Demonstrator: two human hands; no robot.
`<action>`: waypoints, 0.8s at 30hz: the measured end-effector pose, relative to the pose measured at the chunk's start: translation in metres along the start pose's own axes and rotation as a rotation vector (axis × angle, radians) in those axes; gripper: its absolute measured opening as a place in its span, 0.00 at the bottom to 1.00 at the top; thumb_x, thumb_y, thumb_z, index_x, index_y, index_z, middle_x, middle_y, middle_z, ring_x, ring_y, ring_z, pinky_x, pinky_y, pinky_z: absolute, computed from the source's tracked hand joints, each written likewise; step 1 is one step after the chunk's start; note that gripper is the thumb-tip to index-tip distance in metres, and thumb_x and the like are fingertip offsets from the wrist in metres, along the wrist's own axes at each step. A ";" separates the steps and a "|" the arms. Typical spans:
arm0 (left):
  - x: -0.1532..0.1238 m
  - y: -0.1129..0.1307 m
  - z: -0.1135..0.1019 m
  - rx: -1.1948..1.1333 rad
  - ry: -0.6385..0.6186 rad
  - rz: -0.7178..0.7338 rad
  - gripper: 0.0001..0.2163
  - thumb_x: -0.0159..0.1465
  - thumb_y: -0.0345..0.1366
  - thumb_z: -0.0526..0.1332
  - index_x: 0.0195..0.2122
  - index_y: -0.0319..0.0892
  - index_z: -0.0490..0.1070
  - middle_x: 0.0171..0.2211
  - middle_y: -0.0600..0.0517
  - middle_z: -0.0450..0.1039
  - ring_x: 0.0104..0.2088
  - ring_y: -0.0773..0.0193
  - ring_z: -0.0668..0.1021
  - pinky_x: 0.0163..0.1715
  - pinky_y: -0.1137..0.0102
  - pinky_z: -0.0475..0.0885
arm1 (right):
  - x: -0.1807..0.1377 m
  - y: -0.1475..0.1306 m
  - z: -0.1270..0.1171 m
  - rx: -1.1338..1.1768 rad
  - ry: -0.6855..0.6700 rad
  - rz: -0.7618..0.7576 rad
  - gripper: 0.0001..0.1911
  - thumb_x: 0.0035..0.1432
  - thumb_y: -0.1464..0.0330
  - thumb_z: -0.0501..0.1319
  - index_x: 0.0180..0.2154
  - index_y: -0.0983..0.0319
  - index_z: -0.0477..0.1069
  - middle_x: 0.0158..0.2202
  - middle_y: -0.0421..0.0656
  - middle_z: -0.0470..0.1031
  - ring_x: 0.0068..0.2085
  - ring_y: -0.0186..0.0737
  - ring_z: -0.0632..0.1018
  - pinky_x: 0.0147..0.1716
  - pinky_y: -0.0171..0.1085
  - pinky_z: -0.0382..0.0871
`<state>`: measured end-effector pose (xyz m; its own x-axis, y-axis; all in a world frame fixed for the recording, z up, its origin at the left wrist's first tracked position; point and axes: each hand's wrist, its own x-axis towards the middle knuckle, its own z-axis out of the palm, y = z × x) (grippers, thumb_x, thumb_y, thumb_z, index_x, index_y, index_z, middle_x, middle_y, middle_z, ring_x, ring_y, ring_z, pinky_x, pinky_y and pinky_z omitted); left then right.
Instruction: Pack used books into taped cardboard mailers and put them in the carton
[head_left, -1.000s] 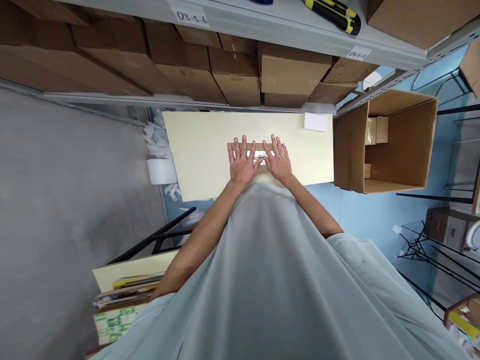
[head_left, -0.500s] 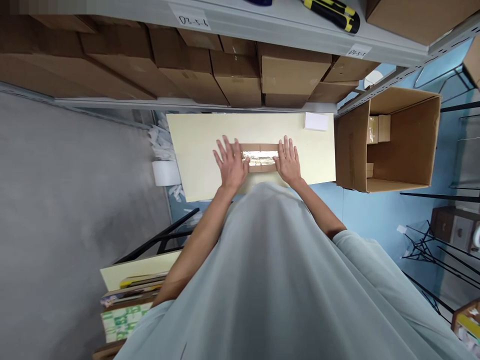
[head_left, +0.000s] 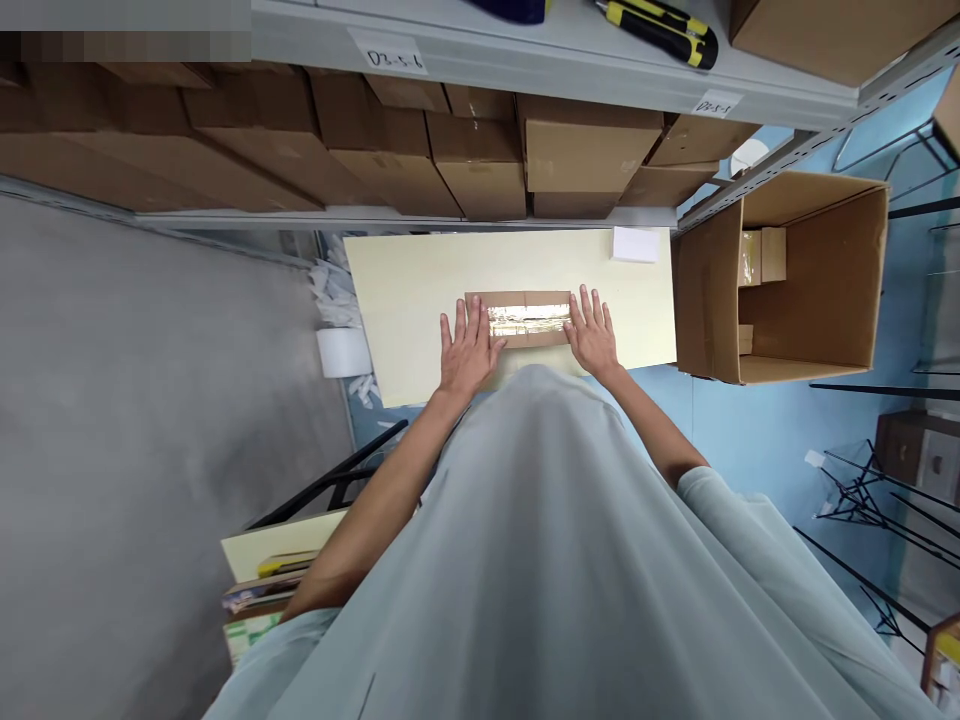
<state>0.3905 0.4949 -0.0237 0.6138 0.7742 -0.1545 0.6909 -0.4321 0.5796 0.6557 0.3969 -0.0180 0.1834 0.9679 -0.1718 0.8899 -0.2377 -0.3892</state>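
Observation:
A flat brown cardboard box [head_left: 517,298] lies on the cream tabletop [head_left: 412,270]. Shiny clear packing tape [head_left: 529,319] runs lengthwise along its top. My left hand [head_left: 468,350] rests on the box's left end, fingers stretched out and pointing away from me. At the right end, my right hand [head_left: 592,333] lies with its fingers spread, touching the edge of the box. Neither hand is closed round anything.
A white box [head_left: 635,245] sits at the table's back right. Beside the table stands an open carton [head_left: 705,290] with small boxes inside. Overhead, a shelf [head_left: 585,75] carries a yellow-and-black utility knife [head_left: 667,30]. A white roll [head_left: 343,352] is at the left.
My left hand has drawn slightly nearer to me and its fingers are closer together. My right hand has slid outward to the box's right end, uncovering more tape. The view has shifted slightly.

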 end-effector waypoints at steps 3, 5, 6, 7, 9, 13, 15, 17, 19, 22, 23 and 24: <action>0.003 0.013 0.004 0.028 -0.083 0.135 0.35 0.79 0.50 0.47 0.83 0.39 0.47 0.83 0.42 0.43 0.83 0.44 0.42 0.80 0.39 0.32 | 0.003 -0.021 0.002 -0.020 -0.063 -0.146 0.35 0.82 0.57 0.43 0.81 0.64 0.48 0.84 0.49 0.42 0.84 0.54 0.41 0.82 0.63 0.38; 0.003 0.020 0.008 0.031 -0.165 0.227 0.34 0.79 0.48 0.48 0.82 0.40 0.49 0.82 0.43 0.46 0.83 0.45 0.44 0.81 0.41 0.34 | 0.002 -0.028 0.003 -0.030 -0.151 -0.265 0.34 0.82 0.59 0.45 0.81 0.63 0.49 0.84 0.47 0.45 0.84 0.51 0.44 0.82 0.60 0.39; 0.002 0.020 0.010 0.031 -0.192 0.249 0.34 0.79 0.47 0.48 0.82 0.39 0.50 0.82 0.43 0.47 0.83 0.46 0.45 0.81 0.42 0.35 | 0.000 -0.027 0.003 -0.037 -0.192 -0.301 0.34 0.82 0.60 0.46 0.81 0.62 0.50 0.83 0.46 0.46 0.84 0.50 0.45 0.83 0.59 0.40; 0.000 0.018 0.010 0.032 -0.204 0.253 0.34 0.78 0.46 0.49 0.82 0.39 0.49 0.82 0.43 0.48 0.83 0.47 0.45 0.81 0.42 0.36 | -0.003 -0.024 0.002 -0.046 -0.219 -0.313 0.33 0.82 0.60 0.46 0.81 0.62 0.51 0.83 0.46 0.47 0.84 0.50 0.46 0.83 0.58 0.40; -0.008 0.011 0.006 0.037 -0.191 0.220 0.34 0.78 0.46 0.49 0.83 0.39 0.49 0.82 0.43 0.48 0.83 0.47 0.45 0.81 0.42 0.35 | -0.010 -0.011 -0.002 -0.070 -0.224 -0.271 0.33 0.81 0.61 0.46 0.80 0.61 0.53 0.83 0.45 0.48 0.84 0.51 0.47 0.82 0.59 0.41; -0.026 -0.006 -0.008 0.027 -0.149 0.129 0.33 0.79 0.45 0.46 0.82 0.38 0.49 0.82 0.41 0.48 0.83 0.47 0.45 0.80 0.40 0.35 | -0.023 0.005 -0.012 -0.089 -0.180 -0.169 0.32 0.81 0.61 0.46 0.80 0.60 0.54 0.83 0.45 0.47 0.84 0.52 0.46 0.82 0.61 0.41; -0.029 -0.010 -0.012 -0.005 -0.113 0.072 0.33 0.79 0.46 0.46 0.82 0.38 0.50 0.82 0.41 0.47 0.83 0.47 0.45 0.80 0.41 0.37 | -0.024 0.002 -0.013 -0.072 -0.156 -0.148 0.33 0.82 0.60 0.44 0.81 0.63 0.52 0.83 0.47 0.46 0.84 0.51 0.46 0.82 0.59 0.41; -0.028 -0.014 -0.011 -0.062 -0.044 -0.017 0.34 0.79 0.49 0.46 0.82 0.37 0.50 0.83 0.39 0.44 0.83 0.47 0.46 0.81 0.43 0.41 | -0.022 -0.003 -0.009 -0.037 -0.120 -0.119 0.35 0.82 0.58 0.43 0.81 0.65 0.49 0.84 0.49 0.45 0.84 0.51 0.46 0.82 0.58 0.41; -0.023 -0.019 -0.007 -0.149 0.026 -0.137 0.35 0.79 0.53 0.47 0.81 0.38 0.51 0.83 0.38 0.45 0.83 0.47 0.50 0.81 0.47 0.47 | -0.017 -0.006 -0.004 0.026 -0.096 -0.073 0.37 0.82 0.55 0.43 0.81 0.66 0.49 0.84 0.51 0.45 0.83 0.53 0.49 0.81 0.57 0.47; -0.012 -0.027 0.001 -0.294 0.084 -0.323 0.35 0.79 0.56 0.50 0.79 0.38 0.58 0.78 0.35 0.59 0.78 0.47 0.64 0.77 0.52 0.61 | -0.011 0.000 0.005 0.163 -0.065 0.090 0.41 0.80 0.49 0.44 0.80 0.68 0.49 0.83 0.57 0.44 0.79 0.61 0.63 0.74 0.60 0.64; -0.008 -0.028 0.003 -0.332 0.097 -0.367 0.34 0.78 0.55 0.51 0.77 0.38 0.61 0.75 0.34 0.65 0.74 0.46 0.70 0.74 0.52 0.66 | -0.010 0.004 0.007 0.214 -0.045 0.152 0.42 0.79 0.48 0.44 0.80 0.69 0.49 0.83 0.59 0.46 0.76 0.63 0.68 0.70 0.60 0.69; -0.004 -0.028 0.004 -0.359 0.109 -0.395 0.33 0.78 0.54 0.53 0.76 0.37 0.64 0.72 0.33 0.70 0.70 0.46 0.75 0.70 0.53 0.71 | -0.008 0.006 0.008 0.265 -0.023 0.200 0.42 0.79 0.47 0.44 0.80 0.69 0.50 0.81 0.61 0.52 0.73 0.63 0.71 0.68 0.60 0.72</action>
<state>0.3699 0.5027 -0.0425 0.2778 0.8974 -0.3428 0.6749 0.0717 0.7344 0.6563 0.3871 -0.0266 0.3313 0.8985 -0.2881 0.6971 -0.4389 -0.5670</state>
